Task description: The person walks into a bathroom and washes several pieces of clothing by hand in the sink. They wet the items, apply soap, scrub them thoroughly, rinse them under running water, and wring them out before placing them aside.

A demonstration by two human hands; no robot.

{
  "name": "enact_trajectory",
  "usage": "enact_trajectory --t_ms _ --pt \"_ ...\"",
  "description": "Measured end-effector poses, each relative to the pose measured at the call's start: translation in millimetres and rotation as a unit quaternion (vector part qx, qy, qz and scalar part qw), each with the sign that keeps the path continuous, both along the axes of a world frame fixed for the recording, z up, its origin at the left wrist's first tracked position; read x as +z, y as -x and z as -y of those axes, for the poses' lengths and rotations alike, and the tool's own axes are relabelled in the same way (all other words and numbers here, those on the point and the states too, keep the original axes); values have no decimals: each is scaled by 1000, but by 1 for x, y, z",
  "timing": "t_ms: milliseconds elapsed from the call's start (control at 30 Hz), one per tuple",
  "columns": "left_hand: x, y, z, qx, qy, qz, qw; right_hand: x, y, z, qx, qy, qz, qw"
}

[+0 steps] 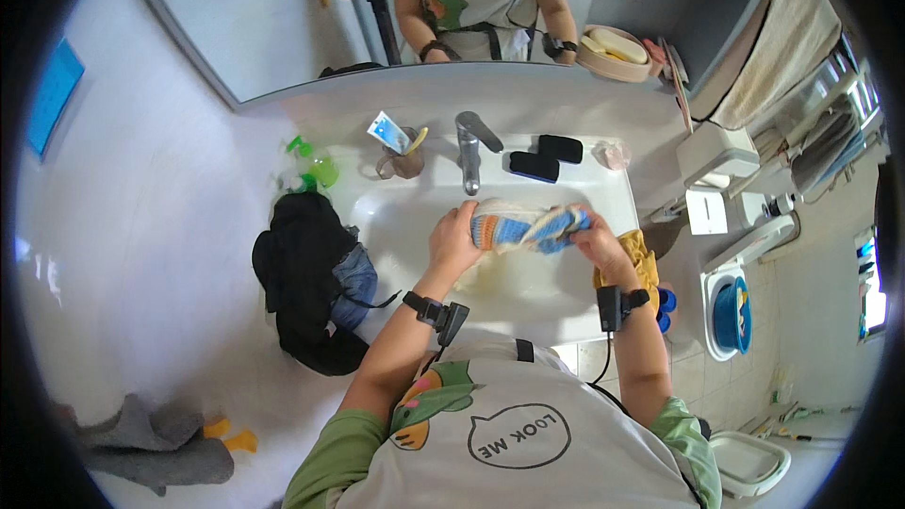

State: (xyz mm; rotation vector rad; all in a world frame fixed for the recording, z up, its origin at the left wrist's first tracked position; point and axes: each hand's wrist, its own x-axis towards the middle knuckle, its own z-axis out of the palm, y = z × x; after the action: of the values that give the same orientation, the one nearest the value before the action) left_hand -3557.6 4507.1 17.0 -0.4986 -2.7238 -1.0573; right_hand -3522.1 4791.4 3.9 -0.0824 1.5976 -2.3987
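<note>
A blue, cream and orange knitted fabric piece [520, 230] is stretched sideways above the white sink basin [396, 283]. At its left end, by the orange ribbed part, my left hand [454, 240] grips it. Its blue right end is held by my right hand [601, 244]. The cloth looks twisted between the two hands. Just beyond it stands the chrome faucet [469, 155]; whether water runs is not clear. Something pale yellowish shows in the basin below the cloth. Both wrists wear black straps with small devices.
Black clothing [304, 276] and blue denim [355, 283] lie on the sink's left side. Behind the basin are a cup [403, 164] with a toothpaste tube, green pump bottles [322, 168] and two black brushes or blocks [534, 166]. Yellow cloth [636, 254] hangs over the right rim. A mirror rises behind.
</note>
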Motion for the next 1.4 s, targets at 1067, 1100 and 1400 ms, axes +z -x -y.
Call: enact_trajectory --t_ms 1067,1100,1400 --pt "1 18 27 -194 -288 129 929 -10 71 171 -105 385 112 910" --pt "-2 12 29 -193 -305 137 922 -9 67 174 -112 391 118 906" --pt "-13 15 21 -106 -180 248 946 27 28 171 -136 186 82 970"
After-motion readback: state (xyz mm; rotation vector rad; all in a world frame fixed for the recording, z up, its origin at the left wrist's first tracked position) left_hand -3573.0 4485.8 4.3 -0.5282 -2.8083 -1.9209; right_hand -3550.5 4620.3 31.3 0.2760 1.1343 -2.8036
